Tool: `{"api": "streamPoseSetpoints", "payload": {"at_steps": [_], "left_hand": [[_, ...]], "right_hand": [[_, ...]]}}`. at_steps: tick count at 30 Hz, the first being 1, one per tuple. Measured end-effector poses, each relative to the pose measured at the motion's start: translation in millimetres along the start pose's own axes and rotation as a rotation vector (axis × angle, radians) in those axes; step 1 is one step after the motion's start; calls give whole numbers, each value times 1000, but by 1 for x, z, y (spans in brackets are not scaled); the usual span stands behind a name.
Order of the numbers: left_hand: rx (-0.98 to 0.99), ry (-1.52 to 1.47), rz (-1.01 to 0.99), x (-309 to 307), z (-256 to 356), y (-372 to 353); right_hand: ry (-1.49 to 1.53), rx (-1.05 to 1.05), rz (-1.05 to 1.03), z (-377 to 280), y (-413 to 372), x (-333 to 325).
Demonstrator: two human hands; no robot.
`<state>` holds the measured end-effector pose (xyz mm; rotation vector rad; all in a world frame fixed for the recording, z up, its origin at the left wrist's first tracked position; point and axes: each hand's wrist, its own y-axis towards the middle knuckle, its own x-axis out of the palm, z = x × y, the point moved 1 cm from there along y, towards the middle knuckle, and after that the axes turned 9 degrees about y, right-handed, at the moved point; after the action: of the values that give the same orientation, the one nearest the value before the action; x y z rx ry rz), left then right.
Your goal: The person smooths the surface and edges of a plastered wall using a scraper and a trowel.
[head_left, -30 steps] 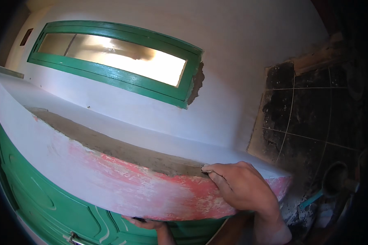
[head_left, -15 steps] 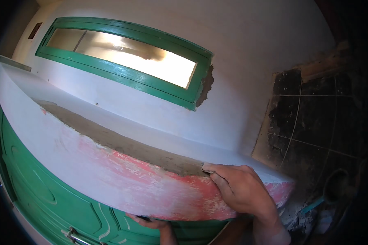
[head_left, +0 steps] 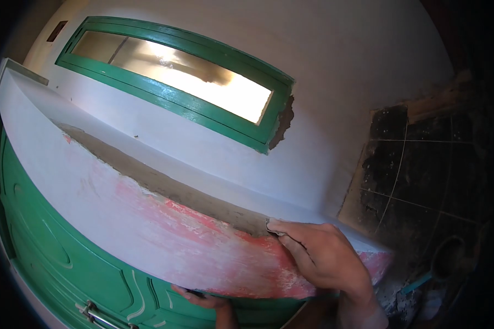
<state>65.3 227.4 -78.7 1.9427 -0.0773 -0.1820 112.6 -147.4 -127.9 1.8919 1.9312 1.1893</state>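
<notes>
Along the front of the grey-brown mortar strip (head_left: 203, 202) atop the curved white ledge (head_left: 115, 205) with worn pink-red patches, pinching a small, thin, dark-edged piece (head_left: 271, 231) with the right hand (head_left: 326, 255), thumb and fingers nearly closed, slightly farther left than a moment earlier. Below, touching the ledge's underside with the left hand (head_left: 206, 300), partly curled, grip impossible to tell, before the green panelled door (head_left: 66, 241). Above, beyond the ledge, set in the white wall (head_left: 318, 126), a green-framed window (head_left: 186, 68).
</notes>
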Motion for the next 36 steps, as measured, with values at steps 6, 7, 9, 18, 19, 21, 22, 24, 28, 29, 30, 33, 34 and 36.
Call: {"api": "streamPoseSetpoints", "payload": {"at_steps": [6,7,9,18,19,21,22,24,28,29,30,33,34,36], "left_hand": [[-55,-108,-12,-1,-3,-4],[-53,-87,-10,-2,-5,-5],[-11,16,8,-1,-11,-9],[2,-2,-14,-1,0,-1],[2,13,-13,-2,-1,-1],[12,64,-16,-6,-6,-5],[15,77,-20,-7,-7,-5],[4,56,-29,-9,-6,-4],[5,31,-11,-6,-4,-4],[18,33,-13,-3,-1,-1],[31,36,-7,-2,0,-2],[51,23,10,-1,-3,-5],[43,5,7,-2,-4,-5],[7,-40,-16,-6,-2,-4]], "right_hand": [[90,-155,54,-8,33,36],[98,-160,60,-7,32,36],[76,-113,36,-5,27,29],[52,-36,-45,-9,40,27],[75,-62,-18,-12,50,38],[97,-76,-4,-13,53,41],[94,-67,-18,-12,52,38],[79,-7,-67,-8,46,27],[57,141,-147,-11,32,2],[48,117,-141,-13,36,7],[39,95,-134,-14,39,12],[142,-126,-15,-12,58,46],[157,-138,-15,-11,57,47],[184,-173,-19,-11,59,49]]}}
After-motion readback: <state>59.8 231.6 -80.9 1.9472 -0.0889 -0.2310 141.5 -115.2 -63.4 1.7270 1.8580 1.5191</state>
